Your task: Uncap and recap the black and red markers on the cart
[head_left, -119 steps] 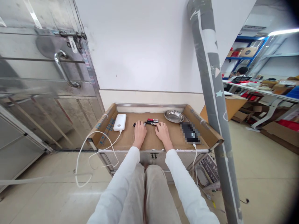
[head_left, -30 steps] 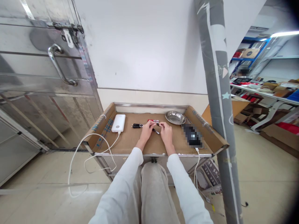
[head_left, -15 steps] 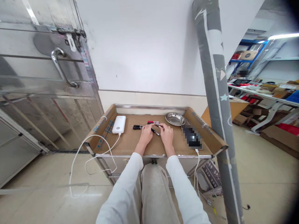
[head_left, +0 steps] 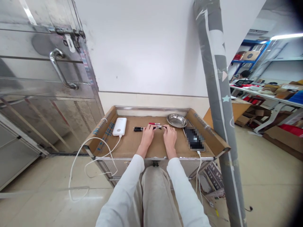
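My left hand (head_left: 148, 135) is closed on a slim black pen (head_left: 157, 127), which points right between the hands. Facing it, my right hand (head_left: 169, 136) pinches a small dark pen part (head_left: 163, 126). The two pieces lie almost in line, end to end; whether they touch I cannot tell. Left of my left hand, several black pens (head_left: 138, 129) lie together on the cardboard. A red pen (head_left: 154, 123) rests just beyond my fingertips. My fingers partly cover the pieces they hold.
A shiny metal dish (head_left: 176, 120) stands at the back right of the cardboard-lined tabletop (head_left: 134, 148). A phone (head_left: 195, 139) with a cable lies at the right, a white power bank (head_left: 119, 126) at the left. A long grey wrapped roll (head_left: 220, 94) leans beside the table.
The black pen in my left hand has swung from slanting toward me to nearly level, facing the piece in my right hand. A black piece beside the red pen no longer shows there.
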A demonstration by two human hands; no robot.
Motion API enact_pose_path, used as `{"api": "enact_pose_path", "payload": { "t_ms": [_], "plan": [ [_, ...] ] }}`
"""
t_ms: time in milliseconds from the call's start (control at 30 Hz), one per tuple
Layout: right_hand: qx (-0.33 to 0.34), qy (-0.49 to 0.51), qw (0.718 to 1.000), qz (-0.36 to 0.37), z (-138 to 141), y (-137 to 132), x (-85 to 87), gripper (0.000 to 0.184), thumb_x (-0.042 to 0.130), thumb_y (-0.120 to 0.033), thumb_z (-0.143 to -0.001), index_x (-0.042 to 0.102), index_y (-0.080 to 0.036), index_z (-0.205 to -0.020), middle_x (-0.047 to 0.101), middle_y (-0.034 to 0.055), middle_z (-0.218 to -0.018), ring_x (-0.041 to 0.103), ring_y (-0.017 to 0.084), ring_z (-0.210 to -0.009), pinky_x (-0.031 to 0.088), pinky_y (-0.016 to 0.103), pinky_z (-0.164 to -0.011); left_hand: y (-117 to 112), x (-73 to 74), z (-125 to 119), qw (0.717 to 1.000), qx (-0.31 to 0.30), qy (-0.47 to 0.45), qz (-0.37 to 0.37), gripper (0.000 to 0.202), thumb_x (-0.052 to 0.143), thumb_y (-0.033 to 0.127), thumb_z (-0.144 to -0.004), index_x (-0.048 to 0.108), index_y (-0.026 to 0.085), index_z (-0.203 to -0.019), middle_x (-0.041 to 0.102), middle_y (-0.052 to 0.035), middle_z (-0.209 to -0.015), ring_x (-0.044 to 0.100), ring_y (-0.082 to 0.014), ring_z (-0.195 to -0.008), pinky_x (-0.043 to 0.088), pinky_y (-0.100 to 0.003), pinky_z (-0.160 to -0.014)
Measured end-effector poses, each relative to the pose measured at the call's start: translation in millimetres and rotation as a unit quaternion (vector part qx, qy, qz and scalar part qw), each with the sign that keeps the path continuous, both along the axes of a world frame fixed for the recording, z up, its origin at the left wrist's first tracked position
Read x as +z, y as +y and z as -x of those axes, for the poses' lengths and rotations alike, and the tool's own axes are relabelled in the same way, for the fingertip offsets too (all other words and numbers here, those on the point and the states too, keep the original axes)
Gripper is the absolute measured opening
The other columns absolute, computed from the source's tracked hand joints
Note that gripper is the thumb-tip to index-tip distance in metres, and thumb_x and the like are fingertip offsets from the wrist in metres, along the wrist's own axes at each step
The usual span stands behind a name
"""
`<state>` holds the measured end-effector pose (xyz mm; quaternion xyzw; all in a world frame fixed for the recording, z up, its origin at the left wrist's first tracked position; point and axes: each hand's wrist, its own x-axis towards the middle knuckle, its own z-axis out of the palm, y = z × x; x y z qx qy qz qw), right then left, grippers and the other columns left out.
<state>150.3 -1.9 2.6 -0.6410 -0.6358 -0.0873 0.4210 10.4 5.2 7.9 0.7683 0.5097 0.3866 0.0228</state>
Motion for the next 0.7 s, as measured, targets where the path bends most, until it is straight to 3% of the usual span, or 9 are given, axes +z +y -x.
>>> {"api": "enact_pose_path", "payload": {
  "t_ms": [167, 267, 400, 467, 567, 700],
  "plan": [
    [0.013, -0.01, 1.0, 0.01, 0, 0, -0.1, 0.03, 0.034, -0.026, -0.096, 0.063, -0.02, -0.101, 0.069, 0.0097, -0.095, 0.055, 0.023, -0.089, 0.035, 0.033, -0.079, -2, -2.6, 3, 1.0, -0.007, -0.002, -0.007, 0.022, 0.042, 0.022, -0.095, 0.055, 0.022, -0.112, 0.061, -0.007, -0.114, 0.056, -0.0182, -0.106, 0.036, -0.033, -0.09],
    [0.094, -0.006, 0.996, 0.004, 2, -3, 2.9, 0.032, 0.034, -0.024, -0.094, 0.058, -0.019, -0.114, 0.066, 0.011, -0.111, 0.056, 0.022, -0.102, 0.039, 0.035, -0.087, -2, -2.4, 5, 1.0, -0.014, 0.005, -0.008, 0.023, 0.041, 0.022, -0.095, 0.054, 0.023, -0.114, 0.06, -0.007, -0.115, 0.055, -0.0179, -0.107, 0.035, -0.033, -0.092],
    [0.269, 0.003, 0.963, 0.004, 7, -12, 10.6, 0.059, 0.037, -0.017, -0.087, 0.026, -0.02, -0.145, 0.049, 0.0093, -0.138, 0.047, 0.017, -0.125, 0.039, 0.034, -0.101, -7, -0.5, 11, 0.999, 0.024, 0.003, -0.022, 0.027, 0.038, 0.023, -0.096, 0.052, 0.022, -0.119, 0.06, -0.008, -0.113, 0.056, -0.0188, -0.104, 0.037, -0.032, -0.09],
    [0.304, 0.003, 0.953, 0.01, 9, -14, 12.1, 0.069, 0.037, -0.015, -0.084, 0.014, -0.02, -0.149, 0.043, 0.0077, -0.143, 0.041, 0.015, -0.131, 0.036, 0.034, -0.105, -12, 0.4, 12, 0.999, 0.048, 0.006, -0.023, 0.028, 0.037, 0.023, -0.096, 0.052, 0.023, -0.119, 0.06, -0.0083, -0.111, 0.057, -0.0198, -0.102, 0.038, -0.032, -0.089],
    [0.274, 0.0, 0.962, 0.019, 11, -11, 8.3, 0.067, 0.036, -0.014, -0.085, 0.016, -0.019, -0.148, 0.044, 0.0083, -0.143, 0.041, 0.016, -0.131, 0.036, 0.035, -0.106, -20, 0.4, 13, 0.993, 0.118, 0.005, -0.003, 0.027, 0.036, 0.021, -0.095, 0.056, 0.021, -0.114, 0.061, -0.0098, -0.105, 0.056, -0.0229, -0.099, 0.038, -0.037, -0.089],
    [0.145, -0.016, 0.989, 0.021, 9, 1, -1.6, 0.046, 0.034, -0.012, -0.087, 0.046, -0.016, -0.132, 0.056, 0.011, -0.127, 0.048, 0.021, -0.117, 0.039, 0.037, -0.1, -29, -4.7, 17, 0.968, 0.251, 0.003, 0.017, 0.026, 0.035, 0.016, -0.093, 0.058, 0.018, -0.106, 0.06, -0.0137, -0.102, 0.052, -0.0294, -0.099, 0.04, -0.044, -0.086]
  ]
}}
